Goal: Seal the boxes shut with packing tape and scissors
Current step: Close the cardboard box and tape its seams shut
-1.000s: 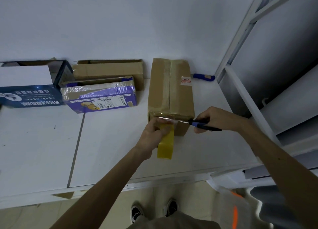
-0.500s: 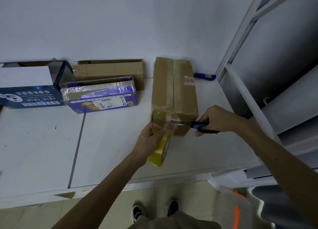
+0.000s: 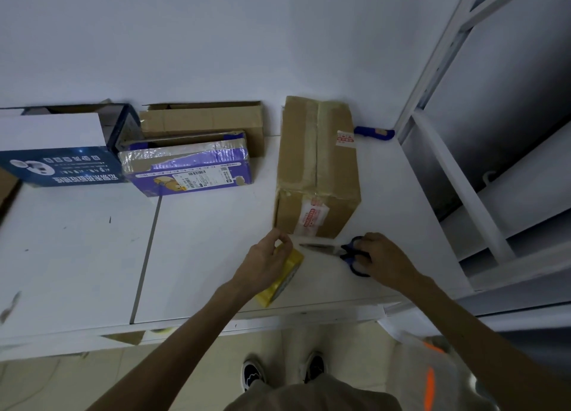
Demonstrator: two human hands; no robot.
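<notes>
Fingers [image 3: 279,236] of the left grip [image 3: 262,265] curl over a yellow tape roll [image 3: 285,276], which stands tilted on its edge on the white surface [image 3: 200,256]. The thumb and forefinger tips meet in a pinch above the roll. Whether a tape end sits in that pinch cannot be told.

The right grip [image 3: 386,259] is closed around the blue handles of the scissors [image 3: 346,251]. Their blades are shut and point toward the left grip, with the tips just short of the roll. They lie low at the surface, but whether they rest on it cannot be told.

Just beyond both grips sits the sealed brown box [image 3: 318,169], touching neither. Its near end face carries a red-and-white label under clear tape, and a tape strip runs along its top seam. Past the box, beyond the right grip, a blue-handled tool [image 3: 374,131] lies by the wall.

Well to the left of the left grip lies a purple box [image 3: 188,169] with tape across its top. An open brown carton [image 3: 204,120] stands behind it, and a blue-and-white box [image 3: 58,151] with a raised flap lies farther left. To the right of the right grip rises a white shelf frame [image 3: 469,194]. Below both grips, past the surface edge, 2 dark shoes [image 3: 312,367] stand on the floor.
</notes>
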